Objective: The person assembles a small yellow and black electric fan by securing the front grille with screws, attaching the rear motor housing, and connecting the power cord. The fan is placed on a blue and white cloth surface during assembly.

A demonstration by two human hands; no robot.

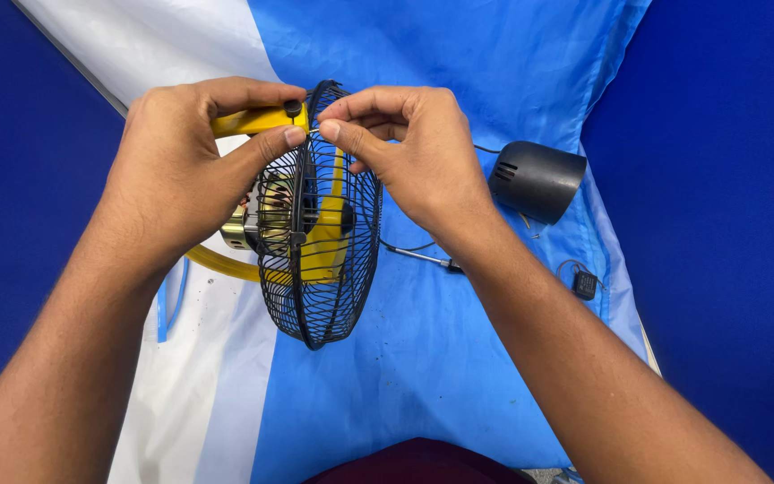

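A small fan with a black wire cage (pixel 320 269) and yellow blades stands on edge on the blue cloth (pixel 423 358). Its brass-coloured motor (pixel 242 229) and a yellow ring stand (pixel 217 263) show behind the cage. My left hand (pixel 185 166) grips the yellow bracket (pixel 257 119) at the top of the fan, thumb on the cage rim. My right hand (pixel 414 152) pinches the top of the cage rim between thumb and forefinger, fingertips almost touching those of the left hand.
A black motor cover (pixel 537 179) lies to the right on the cloth. A screwdriver shaft (pixel 418 257) lies under my right wrist. A small black part on thin wires (pixel 584 284) sits at the cloth's right edge. Dark blue surface surrounds the cloth.
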